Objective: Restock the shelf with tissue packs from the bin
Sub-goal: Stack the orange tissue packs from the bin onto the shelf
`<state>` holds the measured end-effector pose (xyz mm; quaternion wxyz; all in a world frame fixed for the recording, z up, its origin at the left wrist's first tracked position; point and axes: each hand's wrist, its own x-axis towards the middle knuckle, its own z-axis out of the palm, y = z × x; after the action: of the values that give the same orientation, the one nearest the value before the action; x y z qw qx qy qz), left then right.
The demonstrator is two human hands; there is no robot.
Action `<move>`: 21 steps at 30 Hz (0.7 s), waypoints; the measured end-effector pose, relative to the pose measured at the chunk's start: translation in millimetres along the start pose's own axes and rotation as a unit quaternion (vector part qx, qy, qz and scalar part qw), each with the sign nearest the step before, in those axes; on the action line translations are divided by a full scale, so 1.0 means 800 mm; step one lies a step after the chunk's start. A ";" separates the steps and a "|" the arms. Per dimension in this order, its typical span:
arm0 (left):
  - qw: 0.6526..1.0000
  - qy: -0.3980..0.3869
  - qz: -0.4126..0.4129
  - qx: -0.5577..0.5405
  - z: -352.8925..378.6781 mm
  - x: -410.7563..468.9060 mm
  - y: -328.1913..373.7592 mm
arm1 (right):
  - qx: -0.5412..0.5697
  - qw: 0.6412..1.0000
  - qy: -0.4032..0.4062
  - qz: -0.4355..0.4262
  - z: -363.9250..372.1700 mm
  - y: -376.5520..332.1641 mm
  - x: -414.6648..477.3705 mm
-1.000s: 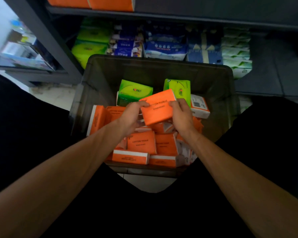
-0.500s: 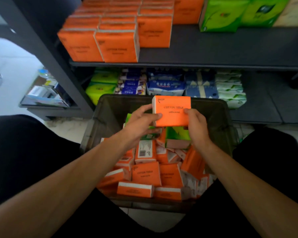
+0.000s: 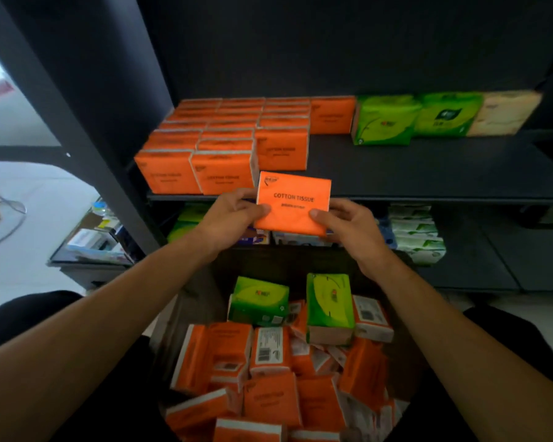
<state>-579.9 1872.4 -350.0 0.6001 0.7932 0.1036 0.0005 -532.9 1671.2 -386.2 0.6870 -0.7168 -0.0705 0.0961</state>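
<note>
I hold an orange tissue pack [image 3: 293, 202] marked COTTON TISSUE upright between both hands, just in front of the dark shelf's front edge [image 3: 428, 196]. My left hand [image 3: 233, 215] grips its left side and my right hand [image 3: 348, 223] its right side. Rows of matching orange packs [image 3: 224, 145] fill the shelf's left part; the held pack sits right of the front row. Below my arms the dark bin [image 3: 192, 307] holds several orange packs [image 3: 275, 400] and two green ones [image 3: 259, 299].
Green packs [image 3: 387, 119] and a beige pack [image 3: 505, 114] stand at the shelf's back right, with bare shelf board in front of them. A lower shelf carries blue, green and white packs [image 3: 415, 234]. A slanted shelf post [image 3: 77, 122] rises at left.
Both hands lifted the orange pack out of the bin and up to the shelf's front edge. The view tilted upward, bringing the stocked shelf into sight.
</note>
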 end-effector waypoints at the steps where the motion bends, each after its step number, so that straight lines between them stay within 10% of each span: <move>1: 1.000 -0.004 0.008 0.003 -0.002 0.004 0.006 | 0.001 1.000 -0.001 -0.006 -0.002 -0.008 0.006; 8: 0.978 0.010 0.135 0.160 -0.017 0.045 0.047 | 0.008 0.999 0.030 -0.036 -0.009 -0.048 0.056; 21: 0.809 0.091 0.243 0.527 -0.040 0.160 0.075 | -0.104 0.984 0.116 -0.088 0.038 -0.013 0.161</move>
<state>-448.8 1908.2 -299.4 0.0583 0.9832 -0.0542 0.1641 -415.0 1731.3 -381.8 0.6180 -0.7816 -0.0632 -0.0566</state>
